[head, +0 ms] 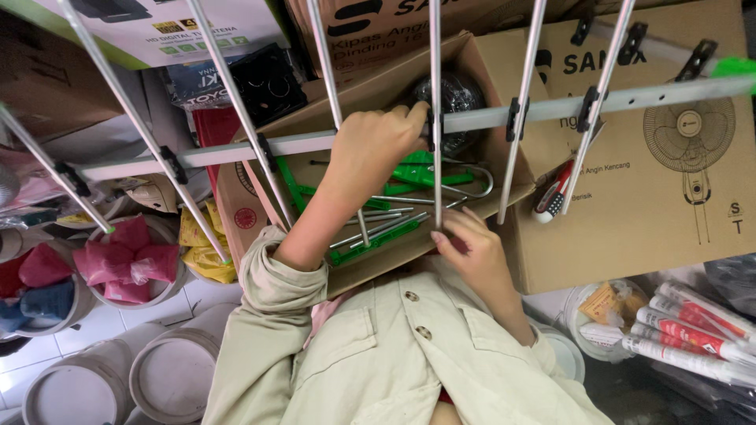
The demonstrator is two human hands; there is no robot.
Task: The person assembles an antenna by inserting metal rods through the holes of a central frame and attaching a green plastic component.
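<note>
While the antenna boom (472,120), a long grey bar, runs across the view from left to right, both hands work where one thin metal rod (435,102) crosses it. The left hand (370,153) is closed over the boom just left of that crossing, knuckles up, its fingertips pressed against the black clip that fixes the rod to the boom. The right hand (472,248) sits below the boom, near the rod's lower end; its thumb and forefinger pinch that end, with the other fingers loosely curled. So the rod stands upright between the two hands, one at its middle, one at its foot.

More rods cross the boom on either side of this one, each held by a black clip: several slant away to the left of the left hand, and others stand to the right of the right hand, well apart from both.

Behind the boom, directly under the left hand, lies an open cardboard box (480,67). It holds green plastic parts (421,175), loose metal rods and a dark round bundle wrapped in plastic. Right of the boom's crossing a red-and-white screwdriver (553,193) rests on a large fan carton (669,181). Lower right of that carton, tubes of sealant (693,334) lie stacked. Left of the box, a tub of pink packets (130,256) stands on the floor.
</note>
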